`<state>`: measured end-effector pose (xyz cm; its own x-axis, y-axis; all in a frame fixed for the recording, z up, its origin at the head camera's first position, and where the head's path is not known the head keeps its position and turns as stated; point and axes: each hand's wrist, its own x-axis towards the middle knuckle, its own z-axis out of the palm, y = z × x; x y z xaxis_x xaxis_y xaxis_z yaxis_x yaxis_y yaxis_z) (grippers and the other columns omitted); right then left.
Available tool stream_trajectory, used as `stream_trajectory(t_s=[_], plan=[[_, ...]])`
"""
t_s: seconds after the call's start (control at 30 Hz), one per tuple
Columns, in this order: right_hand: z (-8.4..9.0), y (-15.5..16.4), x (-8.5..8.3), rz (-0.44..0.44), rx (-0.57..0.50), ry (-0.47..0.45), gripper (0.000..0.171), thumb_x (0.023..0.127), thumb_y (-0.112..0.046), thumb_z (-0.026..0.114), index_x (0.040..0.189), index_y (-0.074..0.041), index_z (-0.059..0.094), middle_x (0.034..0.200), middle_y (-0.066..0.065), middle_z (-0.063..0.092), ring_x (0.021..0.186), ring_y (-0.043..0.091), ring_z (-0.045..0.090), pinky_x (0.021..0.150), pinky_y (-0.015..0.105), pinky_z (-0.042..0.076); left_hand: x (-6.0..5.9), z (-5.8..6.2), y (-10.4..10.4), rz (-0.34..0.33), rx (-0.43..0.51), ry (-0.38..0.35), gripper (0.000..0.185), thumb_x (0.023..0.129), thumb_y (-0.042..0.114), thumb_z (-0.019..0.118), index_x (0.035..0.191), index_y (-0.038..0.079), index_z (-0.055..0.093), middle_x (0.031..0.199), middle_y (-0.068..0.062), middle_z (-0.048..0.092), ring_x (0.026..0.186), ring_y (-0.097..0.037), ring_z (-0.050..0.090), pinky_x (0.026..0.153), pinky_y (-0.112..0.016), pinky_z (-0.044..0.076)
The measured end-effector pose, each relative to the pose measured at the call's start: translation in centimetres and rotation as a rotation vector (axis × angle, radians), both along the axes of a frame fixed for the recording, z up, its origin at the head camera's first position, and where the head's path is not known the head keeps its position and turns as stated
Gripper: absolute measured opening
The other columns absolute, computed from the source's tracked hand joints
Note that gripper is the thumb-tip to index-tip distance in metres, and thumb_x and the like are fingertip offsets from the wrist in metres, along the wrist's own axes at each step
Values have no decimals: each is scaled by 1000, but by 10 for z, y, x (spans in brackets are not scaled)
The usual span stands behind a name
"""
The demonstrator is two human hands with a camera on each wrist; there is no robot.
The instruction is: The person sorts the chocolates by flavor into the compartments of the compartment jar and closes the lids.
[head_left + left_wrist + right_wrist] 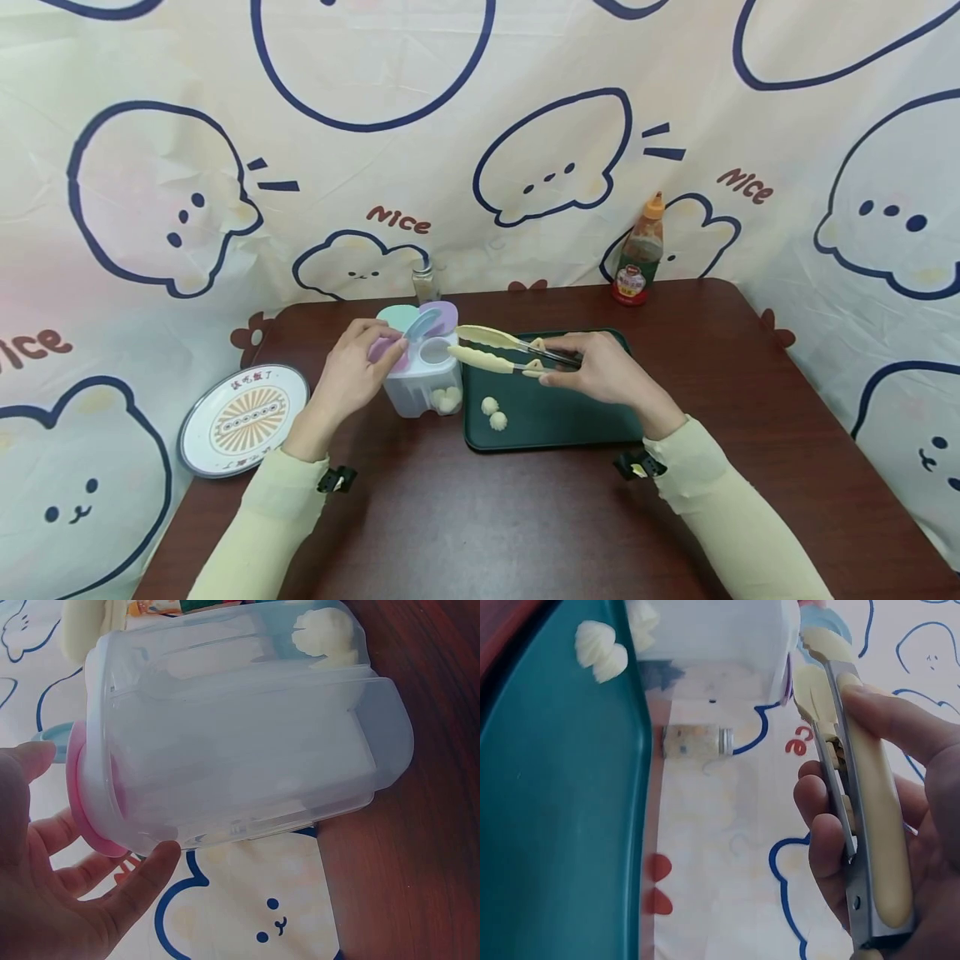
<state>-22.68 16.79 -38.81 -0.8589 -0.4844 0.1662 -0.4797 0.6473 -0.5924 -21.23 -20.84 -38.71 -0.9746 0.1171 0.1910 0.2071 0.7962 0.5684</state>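
My left hand (352, 375) is at the lidded clear container (408, 396), its thumb touching the raised blue lid (423, 323) beside a round opening. The other fingers spread along the pink lid (75, 787) and the container's side. With my right hand (600, 367) I grip tongs (510, 350) with cream-coloured heads; their spread tips point left, close by that opening, and hold nothing. Two small white pleated buns (494, 414) sit on the dark green tray (555, 417). More white buns (446, 400) show through the container's lower front.
To the left stands a round patterned plate (243, 421), leaning at the table's edge. A small glass shaker (426, 283) is behind the container. Toward the back right is a sauce bottle (639, 258) with an orange cap. Printed cloth (555, 250) hangs around the brown table (487, 525).
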Motion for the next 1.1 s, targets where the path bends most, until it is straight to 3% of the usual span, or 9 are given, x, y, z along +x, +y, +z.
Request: stream_trajectory(t_s=[0.17, 0.4, 0.77, 1.1], plan=[[-4, 11, 1, 1, 31, -15, 53, 84, -36, 80, 132, -14, 66, 108, 5, 74, 78, 16, 57, 63, 28, 48, 1, 0, 0, 2, 4, -9, 51, 98, 57, 51, 125, 15, 63, 144, -12, 48, 134, -36, 45, 111, -64, 38], [-13, 19, -1, 10, 118, -30, 55, 84, -38, 80, 133, -17, 66, 122, 6, 71, 85, 17, 56, 63, 28, 45, 1, 1, -1, 4, 3, -17, 52, 98, 56, 51, 126, 15, 63, 145, -13, 47, 135, -37, 45, 111, -65, 38], [-34, 23, -7, 55, 195, 0, 48, 82, -38, 81, 124, -18, 72, 120, 4, 73, 90, 14, 62, 76, 31, 51, 0, 0, -1, 6, 4, -20, 52, 98, 57, 50, 125, 14, 63, 144, -12, 48, 135, -37, 45, 111, -65, 37], [-44, 25, -13, 84, 267, 1, 48, 82, -40, 81, 125, -20, 71, 119, 4, 73, 89, 14, 62, 75, 31, 50, 0, 0, 0, 6, 0, -15, 52, 98, 58, 50, 125, 15, 63, 144, -12, 48, 135, -37, 44, 112, -64, 37]])
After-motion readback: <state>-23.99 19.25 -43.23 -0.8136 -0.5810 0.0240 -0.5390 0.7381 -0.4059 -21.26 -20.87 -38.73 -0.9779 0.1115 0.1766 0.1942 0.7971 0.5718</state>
